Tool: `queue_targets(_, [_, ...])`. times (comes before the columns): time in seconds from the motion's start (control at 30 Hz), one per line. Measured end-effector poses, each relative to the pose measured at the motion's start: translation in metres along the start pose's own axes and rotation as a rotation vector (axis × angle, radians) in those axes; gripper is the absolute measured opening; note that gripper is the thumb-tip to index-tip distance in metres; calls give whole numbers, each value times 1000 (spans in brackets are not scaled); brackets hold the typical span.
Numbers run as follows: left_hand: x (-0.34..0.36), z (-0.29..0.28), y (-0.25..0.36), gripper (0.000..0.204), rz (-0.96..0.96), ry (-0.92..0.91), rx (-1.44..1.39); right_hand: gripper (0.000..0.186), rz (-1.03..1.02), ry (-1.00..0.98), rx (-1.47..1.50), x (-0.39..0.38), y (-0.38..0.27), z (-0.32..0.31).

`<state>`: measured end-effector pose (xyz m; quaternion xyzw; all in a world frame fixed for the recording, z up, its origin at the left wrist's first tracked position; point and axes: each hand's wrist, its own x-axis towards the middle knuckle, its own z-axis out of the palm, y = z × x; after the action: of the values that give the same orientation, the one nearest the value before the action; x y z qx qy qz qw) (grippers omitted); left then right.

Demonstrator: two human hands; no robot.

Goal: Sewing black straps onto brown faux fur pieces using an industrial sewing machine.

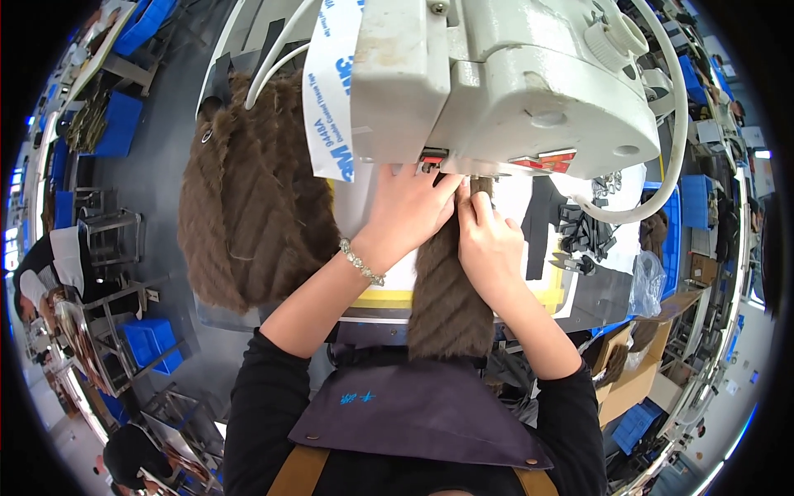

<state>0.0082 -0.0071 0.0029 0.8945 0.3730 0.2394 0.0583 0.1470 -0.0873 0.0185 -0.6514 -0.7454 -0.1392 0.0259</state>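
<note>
A long strip of brown fur (pixel 451 306) runs from under the head of a white sewing machine (pixel 546 99) down over the table's near edge toward my lap. My left hand (pixel 411 207), with a beaded bracelet at its wrist, grips the strip's left edge close below the machine; some fingertips are hidden beneath the machine head. On the other side, my right hand (pixel 488 244) pinches the strip's right edge, fingers closed. The needle area is hidden from view. A bulky brown fur piece (pixel 252 198) lies to the left of my left forearm, hanging over the table's edge.
Right of my right hand lie black strips (pixel 542 219) and a heap of small black pieces (pixel 587 231), with thread snips (pixel 573 264) nearby. A clear plastic bag (pixel 648 285) and blue bin (pixel 671 240) stand farther right. A white cable (pixel 674 157) loops beside the machine.
</note>
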Motion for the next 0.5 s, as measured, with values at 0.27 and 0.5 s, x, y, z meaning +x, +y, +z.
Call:
queue_targets(0.27, [-2, -3, -11, 30, 40, -36, -24, 51, -44, 70, 187, 4, 10, 3])
queue_targets(0.5, [-3, -6, -14, 31, 28, -74, -105, 50, -53, -5, 291, 11, 20, -5])
